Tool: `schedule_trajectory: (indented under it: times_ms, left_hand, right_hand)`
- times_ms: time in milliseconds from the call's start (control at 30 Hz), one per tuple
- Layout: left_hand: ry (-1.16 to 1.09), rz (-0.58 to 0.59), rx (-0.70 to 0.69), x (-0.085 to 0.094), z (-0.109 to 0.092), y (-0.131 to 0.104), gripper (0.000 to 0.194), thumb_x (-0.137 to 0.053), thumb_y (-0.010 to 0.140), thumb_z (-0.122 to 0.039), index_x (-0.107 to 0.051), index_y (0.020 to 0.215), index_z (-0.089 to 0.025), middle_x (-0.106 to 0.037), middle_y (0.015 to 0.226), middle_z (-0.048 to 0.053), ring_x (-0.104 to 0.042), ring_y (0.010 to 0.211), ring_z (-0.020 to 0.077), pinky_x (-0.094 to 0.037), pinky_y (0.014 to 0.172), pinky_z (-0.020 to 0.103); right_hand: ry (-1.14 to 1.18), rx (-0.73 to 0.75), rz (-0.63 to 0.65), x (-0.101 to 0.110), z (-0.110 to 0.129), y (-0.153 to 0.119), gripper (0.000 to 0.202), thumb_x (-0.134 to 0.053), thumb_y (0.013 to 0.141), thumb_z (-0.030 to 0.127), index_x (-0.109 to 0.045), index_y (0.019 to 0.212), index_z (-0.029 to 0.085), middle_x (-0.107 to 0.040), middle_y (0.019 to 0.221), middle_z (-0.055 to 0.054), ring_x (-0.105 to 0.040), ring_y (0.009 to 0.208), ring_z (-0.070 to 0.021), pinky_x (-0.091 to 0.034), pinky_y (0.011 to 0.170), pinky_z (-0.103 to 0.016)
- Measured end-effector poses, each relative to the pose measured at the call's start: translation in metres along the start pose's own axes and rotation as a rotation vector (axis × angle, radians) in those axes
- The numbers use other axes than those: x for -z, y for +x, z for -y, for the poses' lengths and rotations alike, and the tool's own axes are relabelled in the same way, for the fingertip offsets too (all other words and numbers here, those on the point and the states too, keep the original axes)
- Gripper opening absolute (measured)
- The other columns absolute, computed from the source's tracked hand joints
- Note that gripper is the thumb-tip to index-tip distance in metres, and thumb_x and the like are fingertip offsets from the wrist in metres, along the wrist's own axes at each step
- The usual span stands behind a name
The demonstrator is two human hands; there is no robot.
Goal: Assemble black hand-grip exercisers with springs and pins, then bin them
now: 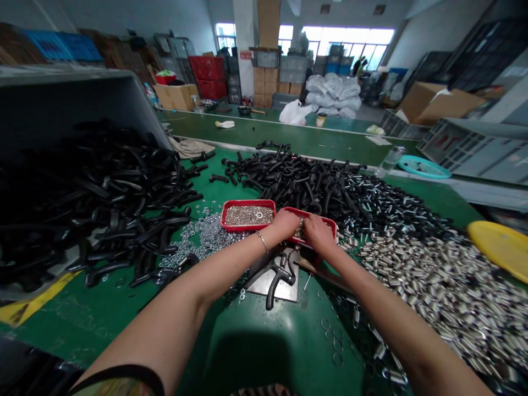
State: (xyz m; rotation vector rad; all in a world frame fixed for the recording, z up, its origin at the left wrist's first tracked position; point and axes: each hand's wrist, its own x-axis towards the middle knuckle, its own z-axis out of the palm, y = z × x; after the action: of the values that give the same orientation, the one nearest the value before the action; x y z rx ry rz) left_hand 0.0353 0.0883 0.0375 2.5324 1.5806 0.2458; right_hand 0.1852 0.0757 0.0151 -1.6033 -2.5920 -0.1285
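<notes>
Both hands are together at the right red tray (334, 226), which holds small metal parts. My left hand (287, 222) reaches in at its left side with fingers curled down. My right hand (317, 230) dips in from the right, fingers drawn together. Their fingertips are mostly hidden, so whatever they grip cannot be made out. Beside it stands a second red tray (243, 227), full of tiny metal pieces with a ring on top. Below the hands, a black forked handle part (273, 291) lies on a metal plate (291, 292), near a hammer (306, 265).
Black handles (305, 179) are heaped behind the trays, with more in a grey bin (142, 104) at left. Metal sleeves (429, 275) pile up at right, near a yellow plastic dish (501, 245). Small nuts (202, 237) lie scattered left of the trays.
</notes>
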Motion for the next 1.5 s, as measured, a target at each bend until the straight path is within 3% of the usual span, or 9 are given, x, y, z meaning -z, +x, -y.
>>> schedule_trajectory:
  times_ms: [267, 467, 633, 700, 800, 900, 1000, 1167, 1500]
  left_hand:
    - [0.051, -0.041, 0.03, -0.014, 0.007, -0.011, 0.026, -0.044, 0.095, -0.008, -0.069, 0.1, -0.007, -0.072, 0.104, 0.021, -0.065, 0.106, 0.0307, -0.042, 0.096, 0.046]
    - [-0.035, -0.079, 0.118, -0.003, 0.012, -0.02, 0.018, -0.058, 0.094, -0.024, -0.068, 0.099, -0.01, -0.073, 0.097, 0.018, -0.069, 0.096, 0.0288, -0.047, 0.087, 0.038]
    - [-0.175, -0.12, 0.146, 0.002, 0.017, -0.026, 0.015, -0.061, 0.092, -0.028, -0.068, 0.095, -0.015, -0.074, 0.095, 0.01, -0.069, 0.093, 0.0236, -0.048, 0.084, 0.032]
    - [-0.236, -0.147, 0.158, 0.001, 0.018, -0.029, 0.016, -0.058, 0.095, -0.027, -0.067, 0.097, -0.014, -0.074, 0.097, 0.009, -0.068, 0.092, 0.0205, -0.048, 0.083, 0.029]
    - [-0.467, -0.304, 0.219, -0.002, 0.018, -0.046, 0.018, -0.054, 0.097, -0.028, -0.065, 0.098, -0.014, -0.073, 0.098, 0.007, -0.067, 0.09, 0.0168, -0.049, 0.082, 0.027]
    - [-0.75, -0.461, 0.308, -0.009, 0.017, -0.082, 0.016, -0.057, 0.094, -0.029, -0.064, 0.09, -0.015, -0.071, 0.09, 0.005, -0.065, 0.086, 0.0164, -0.048, 0.081, 0.028]
    - [-0.847, -0.423, 0.363, -0.019, 0.015, -0.126, 0.014, -0.06, 0.092, -0.03, -0.064, 0.087, -0.017, -0.069, 0.086, 0.003, -0.064, 0.082, 0.0168, -0.048, 0.078, 0.028]
    - [-0.748, -0.34, 0.354, -0.035, 0.012, -0.167, 0.011, -0.059, 0.092, -0.026, -0.064, 0.085, -0.018, -0.067, 0.09, 0.004, -0.062, 0.09, 0.0198, -0.047, 0.085, 0.033]
    - [-0.409, -0.318, 0.282, -0.046, -0.003, -0.163, 0.011, -0.06, 0.094, -0.023, -0.058, 0.083, -0.019, -0.061, 0.089, 0.004, -0.058, 0.093, 0.0223, -0.045, 0.091, 0.04]
  right_hand:
    - [0.075, 0.005, -0.075, 0.005, 0.004, -0.006, 0.032, -0.033, 0.097, 0.008, -0.058, 0.117, 0.01, -0.06, 0.113, -0.019, -0.05, 0.104, -0.0283, -0.041, 0.091, -0.037]
    - [0.562, -0.09, -0.326, 0.018, 0.007, -0.031, 0.031, -0.041, 0.094, 0.018, -0.06, 0.118, 0.017, -0.061, 0.111, -0.013, -0.057, 0.102, -0.0244, -0.047, 0.089, -0.037]
    - [1.165, -0.201, 0.047, 0.009, 0.037, -0.065, 0.024, -0.051, 0.093, 0.042, -0.06, 0.094, 0.02, -0.067, 0.072, -0.001, -0.058, 0.055, -0.0157, -0.048, 0.054, -0.028]
    - [1.073, -0.166, 0.081, 0.001, 0.049, -0.071, 0.024, -0.053, 0.093, 0.041, -0.063, 0.087, 0.02, -0.066, 0.07, 0.0, -0.059, 0.057, -0.0159, -0.049, 0.058, -0.028]
    - [0.82, -0.094, -0.077, -0.009, 0.056, -0.069, 0.021, -0.054, 0.093, 0.033, -0.067, 0.085, 0.019, -0.07, 0.086, -0.005, -0.064, 0.081, -0.0196, -0.049, 0.08, -0.033]
    - [0.692, -0.094, -0.106, -0.013, 0.056, -0.064, 0.022, -0.052, 0.096, 0.032, -0.068, 0.088, 0.018, -0.069, 0.094, -0.007, -0.064, 0.088, -0.0212, -0.047, 0.085, -0.034]
    - [0.614, -0.083, -0.07, -0.014, 0.055, -0.062, 0.023, -0.05, 0.098, 0.032, -0.067, 0.09, 0.018, -0.067, 0.094, -0.007, -0.063, 0.088, -0.021, -0.046, 0.083, -0.032]
    - [0.451, -0.025, -0.014, -0.009, 0.059, -0.066, 0.024, -0.045, 0.101, 0.031, -0.064, 0.094, 0.019, -0.065, 0.099, -0.007, -0.062, 0.09, -0.02, -0.045, 0.076, -0.028]
    - [0.08, 0.184, 0.097, 0.012, 0.053, -0.064, 0.019, -0.045, 0.102, 0.027, -0.061, 0.106, 0.018, -0.065, 0.104, -0.01, -0.061, 0.091, -0.022, -0.041, 0.067, -0.028]
